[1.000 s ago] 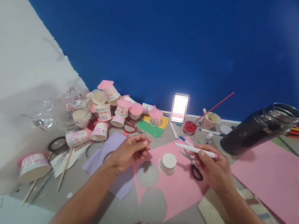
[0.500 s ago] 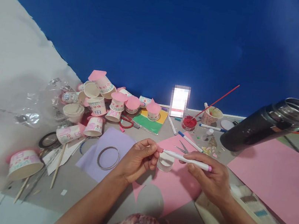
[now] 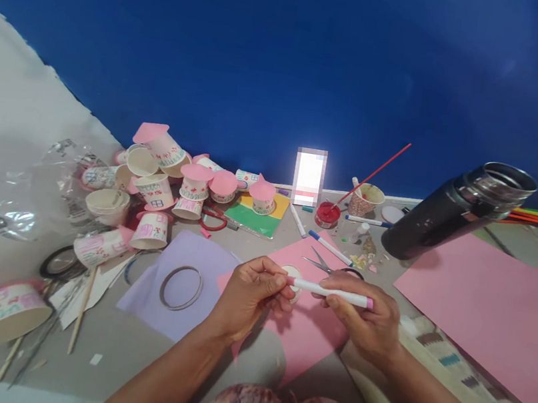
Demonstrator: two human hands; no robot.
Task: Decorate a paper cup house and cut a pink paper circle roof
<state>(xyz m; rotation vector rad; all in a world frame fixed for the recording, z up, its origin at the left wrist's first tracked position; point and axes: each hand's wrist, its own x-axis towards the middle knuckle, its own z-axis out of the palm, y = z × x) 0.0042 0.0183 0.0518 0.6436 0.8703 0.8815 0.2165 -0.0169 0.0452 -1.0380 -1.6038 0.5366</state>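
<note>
My right hand point(image 3: 363, 313) is closed around the white barrel of a marker point(image 3: 331, 292) with a pink end plug. At its other end, my left hand point(image 3: 258, 294) pinches the pink marker cap point(image 3: 290, 281), which meets the barrel; no tip shows between them. Just behind the cap, a small white cup point(image 3: 292, 292) is partly hidden by my fingers. Below lies pink paper point(image 3: 308, 342) with a round cut-out at its near edge. Open scissors point(image 3: 319, 261) rest on that paper, their handles partly behind my right hand.
Decorated paper cups point(image 3: 150, 231) with pink tops crowd the left. A tape ring point(image 3: 181, 288) lies on purple paper point(image 3: 148, 298). Markers point(image 3: 330, 247), a red paint pot point(image 3: 327, 216) and a cup point(image 3: 367, 201) stand behind. A tilted black flask point(image 3: 438, 217) and pink paper point(image 3: 484, 314) are right.
The marker's barrel and cap have come together; the tip seen between them earlier is now covered. My view has shifted slightly, and more of the scissors shows.
</note>
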